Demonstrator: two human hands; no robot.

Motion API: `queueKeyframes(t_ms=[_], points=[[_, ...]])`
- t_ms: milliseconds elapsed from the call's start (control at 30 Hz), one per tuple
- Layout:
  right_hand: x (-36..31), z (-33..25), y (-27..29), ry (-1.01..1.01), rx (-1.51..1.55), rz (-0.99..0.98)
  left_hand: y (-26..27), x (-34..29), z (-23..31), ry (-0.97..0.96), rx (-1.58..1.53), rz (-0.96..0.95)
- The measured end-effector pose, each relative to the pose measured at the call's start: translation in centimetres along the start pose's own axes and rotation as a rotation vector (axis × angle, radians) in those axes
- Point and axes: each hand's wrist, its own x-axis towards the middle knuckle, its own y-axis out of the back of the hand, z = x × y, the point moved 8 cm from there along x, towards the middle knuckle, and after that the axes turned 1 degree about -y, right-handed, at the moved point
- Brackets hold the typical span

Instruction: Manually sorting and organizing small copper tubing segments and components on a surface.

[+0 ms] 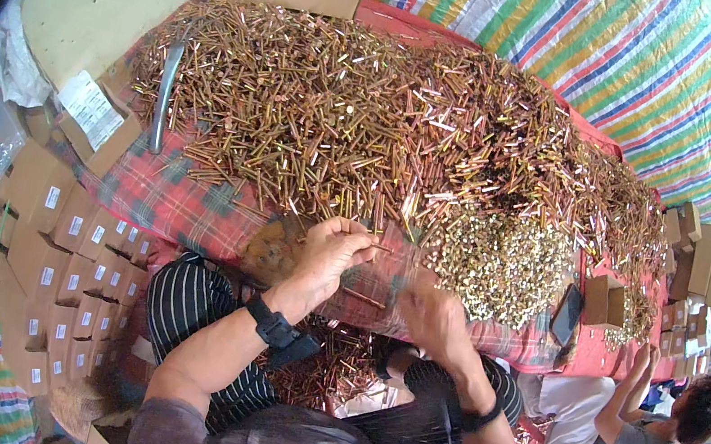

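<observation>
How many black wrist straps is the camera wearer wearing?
2: one black strap behind the left hand, another black strap behind the right hand.

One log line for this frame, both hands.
left hand: pinching copper-coloured rod | right hand: blurred, grip unclear | beyond hands: heap of rods, small gold-coloured pieces

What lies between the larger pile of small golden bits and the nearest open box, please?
In the head view, a dark flat object is there.

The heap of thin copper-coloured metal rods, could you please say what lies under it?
A red-green plaid cloth shows along the near edge of the heap, plain red cloth along its far edge. What its middle covers cannot be seen.
</observation>
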Motion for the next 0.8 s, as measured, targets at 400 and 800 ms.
queueKeyframes(t_ms=[400,800], points=[[-26.6,8.3,-0.3,0.22,0.403,-1.031,-1.8,-1.4,1.5,-0.014,-0.09,-0.084],[-19.2,3.9,-1.0,0.104,0.199,-0.896,-3.2,-1.5,2.2,-0.034,-0.039,-0.143]])
